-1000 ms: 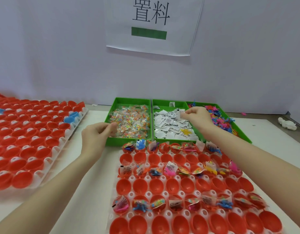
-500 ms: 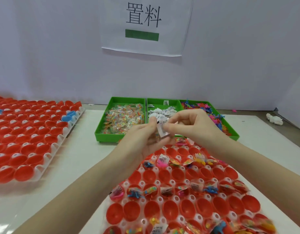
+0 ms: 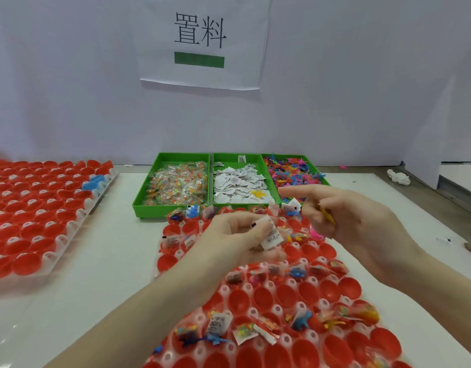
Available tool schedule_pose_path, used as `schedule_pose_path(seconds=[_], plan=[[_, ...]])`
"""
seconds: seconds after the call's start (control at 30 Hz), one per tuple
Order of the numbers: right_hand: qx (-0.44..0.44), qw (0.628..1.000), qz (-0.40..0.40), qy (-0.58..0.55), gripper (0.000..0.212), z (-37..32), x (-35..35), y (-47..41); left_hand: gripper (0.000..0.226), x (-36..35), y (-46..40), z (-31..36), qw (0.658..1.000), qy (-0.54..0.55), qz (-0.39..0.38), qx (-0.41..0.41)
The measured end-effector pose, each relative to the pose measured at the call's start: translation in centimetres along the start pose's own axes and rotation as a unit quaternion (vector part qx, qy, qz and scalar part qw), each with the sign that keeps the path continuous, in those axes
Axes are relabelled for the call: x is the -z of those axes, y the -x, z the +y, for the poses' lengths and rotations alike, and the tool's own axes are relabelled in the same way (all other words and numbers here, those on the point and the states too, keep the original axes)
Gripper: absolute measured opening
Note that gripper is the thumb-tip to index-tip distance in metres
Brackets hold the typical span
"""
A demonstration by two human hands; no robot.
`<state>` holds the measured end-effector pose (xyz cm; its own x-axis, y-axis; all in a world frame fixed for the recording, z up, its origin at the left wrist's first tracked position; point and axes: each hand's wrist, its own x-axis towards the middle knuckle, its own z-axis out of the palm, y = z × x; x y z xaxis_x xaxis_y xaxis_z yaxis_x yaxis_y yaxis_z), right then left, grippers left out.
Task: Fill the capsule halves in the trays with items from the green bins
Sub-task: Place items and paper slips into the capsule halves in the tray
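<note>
My left hand (image 3: 239, 239) hovers over the near tray of red capsule halves (image 3: 290, 293) and pinches white paper packets (image 3: 272, 236) in its fingertips. My right hand (image 3: 346, 219) is just to its right, fingers curled round a small yellow toy (image 3: 327, 215), index finger stretched out. Behind the tray stand three green bins: clear candy bags (image 3: 177, 185) on the left, white packets (image 3: 241, 183) in the middle, coloured plastic toys (image 3: 292, 171) on the right. Some capsule rows hold packets and toys, other rows are bare red.
A second tray of red capsule halves (image 3: 35, 208) lies at the left with a blue piece (image 3: 92, 181) on it. A paper sign (image 3: 202, 41) hangs on the white wall. A small white figure (image 3: 400, 177) lies at the far right of the table.
My hands have come apart from a shared pinch; the left now keeps the white packets and the right holds a yellow toy. The view has dropped closer over the near tray.
</note>
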<state>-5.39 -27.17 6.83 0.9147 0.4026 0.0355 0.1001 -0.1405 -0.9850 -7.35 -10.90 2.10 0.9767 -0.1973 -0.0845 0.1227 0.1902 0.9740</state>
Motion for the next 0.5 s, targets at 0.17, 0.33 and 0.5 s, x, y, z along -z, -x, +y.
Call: schedule_pose_path(seconds=[0.17, 0.33, 0.5], plan=[[0.033, 0.999, 0.023, -0.031, 0.03, 1.3, 0.5, 2.2, 0.018, -2.0, 1.0, -1.2, 1.0, -0.006, -0.026, 0.012], [0.103, 0.991, 0.063, -0.057, 0.037, 1.5, 0.6, 4.7, 0.018, -3.6, 2.0, -1.6, 1.0, 0.012, -0.004, -0.002], [0.111, 0.985, 0.105, -0.08, 0.03, 1.5, 0.4, 6.4, 0.019, -4.7, 2.9, -1.5, 0.999, 0.018, -0.007, -0.035]])
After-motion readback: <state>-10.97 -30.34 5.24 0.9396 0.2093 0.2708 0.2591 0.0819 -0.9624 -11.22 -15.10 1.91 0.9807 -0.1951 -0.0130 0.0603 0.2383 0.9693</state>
